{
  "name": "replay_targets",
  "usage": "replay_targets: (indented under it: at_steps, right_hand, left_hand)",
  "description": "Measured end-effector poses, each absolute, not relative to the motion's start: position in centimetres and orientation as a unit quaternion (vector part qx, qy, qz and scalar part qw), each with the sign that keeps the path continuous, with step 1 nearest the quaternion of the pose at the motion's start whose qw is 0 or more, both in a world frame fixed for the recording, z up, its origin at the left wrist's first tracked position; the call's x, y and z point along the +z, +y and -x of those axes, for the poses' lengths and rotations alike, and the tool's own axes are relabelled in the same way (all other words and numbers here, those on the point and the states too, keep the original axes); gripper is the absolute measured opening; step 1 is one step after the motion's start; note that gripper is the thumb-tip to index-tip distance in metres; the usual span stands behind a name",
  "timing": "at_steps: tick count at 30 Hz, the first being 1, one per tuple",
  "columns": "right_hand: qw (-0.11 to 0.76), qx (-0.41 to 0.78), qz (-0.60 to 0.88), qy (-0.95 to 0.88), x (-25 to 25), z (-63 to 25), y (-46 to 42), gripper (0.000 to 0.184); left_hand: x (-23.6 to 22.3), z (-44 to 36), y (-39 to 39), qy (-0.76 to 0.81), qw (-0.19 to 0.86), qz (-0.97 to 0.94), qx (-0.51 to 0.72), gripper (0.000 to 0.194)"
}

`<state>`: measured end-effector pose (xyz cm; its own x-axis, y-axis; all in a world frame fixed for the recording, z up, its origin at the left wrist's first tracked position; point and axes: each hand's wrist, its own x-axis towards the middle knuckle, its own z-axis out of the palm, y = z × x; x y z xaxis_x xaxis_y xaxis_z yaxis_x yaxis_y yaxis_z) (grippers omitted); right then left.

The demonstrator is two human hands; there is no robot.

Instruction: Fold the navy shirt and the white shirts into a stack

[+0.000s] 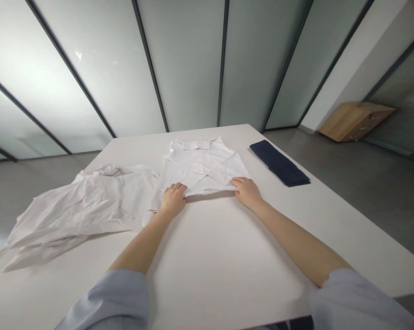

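Observation:
A white shirt [203, 165] lies folded across the middle of the table, with what looks like its collar at the far end. My left hand [174, 197] is closed on the near left part of its edge, fingers curled over the cloth. At the near right corner, my right hand [247, 190] grips the same edge, its thumb hidden from me. Between the two hands the edge is lifted slightly and casts a shadow. A second white garment [100, 201], crumpled and spread out, lies to the left and meets the shirt's side.
A folded dark navy cloth [278, 162] rests near the right edge of the white table [213, 266]. Frosted glass panels [189, 68] with dark frames stand beyond the table. On the floor at the far right is a wooden cabinet [354, 121].

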<state>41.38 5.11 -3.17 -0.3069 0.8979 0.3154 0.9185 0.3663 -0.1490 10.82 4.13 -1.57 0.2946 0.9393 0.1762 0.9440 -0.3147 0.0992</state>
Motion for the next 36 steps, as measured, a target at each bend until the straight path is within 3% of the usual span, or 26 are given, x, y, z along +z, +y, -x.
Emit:
replay_targets:
  at_steps: [3,7,11,15,18,22,26,30,36]
  right_hand:
    - [0.153,-0.02,0.596,-0.788,-3.2,-42.3,5.7,0.042]
    - [0.129,-0.011,0.635,-0.762,-3.1,-43.2,6.1,0.037]
    - [0.123,-0.019,0.625,-0.771,-3.1,-43.9,6.1,0.039]
    - [0.145,-0.021,0.613,-0.777,-3.4,-45.3,5.9,0.042]
    - [0.196,-0.006,0.634,-0.748,-3.7,-46.3,5.8,0.047]
    - [0.216,0.05,0.622,-0.751,-3.6,-46.7,5.3,0.049]
    - [0.203,0.119,0.588,-0.774,-2.4,-47.6,3.7,0.047]
    - [0.177,0.21,0.552,-0.787,0.2,-49.5,1.2,0.037]
    - [0.213,0.274,0.574,-0.742,6.7,-52.1,-1.6,0.023]
  left_hand:
    - [-1.3,-10.3,4.2,-0.592,-0.001,0.802,-0.082,0.039]
    - [-0.7,-9.5,4.2,-0.562,-0.029,0.825,-0.049,0.05]
    - [0.2,-8.0,4.1,-0.577,-0.003,0.817,-0.023,0.049]
    - [0.8,-5.4,4.3,-0.599,-0.002,0.801,-0.019,0.04]
    - [0.5,-3.8,4.7,-0.613,-0.012,0.784,-0.097,0.045]
    - [0.1,-3.2,5.0,-0.616,-0.092,0.765,-0.16,0.049]
    - [0.9,-3.1,4.0,-0.578,-0.171,0.784,-0.144,0.038]
    - [3.5,-2.5,1.6,-0.546,-0.244,0.793,-0.117,0.023]
    - [9.3,-0.8,-0.9,-0.525,-0.348,0.757,-0.176,0.022]
